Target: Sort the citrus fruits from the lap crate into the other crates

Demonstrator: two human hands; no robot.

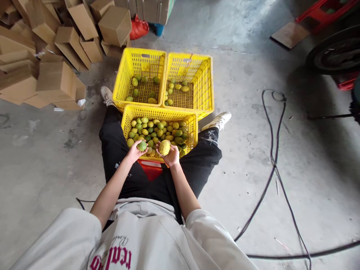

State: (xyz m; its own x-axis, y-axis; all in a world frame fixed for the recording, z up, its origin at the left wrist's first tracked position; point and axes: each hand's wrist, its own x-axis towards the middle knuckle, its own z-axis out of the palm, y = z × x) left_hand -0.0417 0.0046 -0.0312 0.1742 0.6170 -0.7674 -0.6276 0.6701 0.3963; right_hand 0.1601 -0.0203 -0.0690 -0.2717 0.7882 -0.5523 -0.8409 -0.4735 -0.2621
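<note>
Between my legs stands a yellow plastic crate (197, 127) with many green and yellow lemons (160, 132) in it. Over its near left part, my left hand (134, 153) holds a green lemon (142, 146) in its fingers. My right hand (172, 157) holds a yellow, bumpy-skinned lemon (164, 147) over the near side, with the palm turned up. Two more yellow crates stand side by side just beyond: the left crate (119, 80) and the right crate (210, 80) each have several lemons on the bottom.
Open cardboard boxes (57, 80) are heaped at the upper left, near a red bag (138, 28). A black cable (272, 150) loops across the concrete floor on the right. A wheel (337, 52) and a flat board (290, 35) are at the upper right.
</note>
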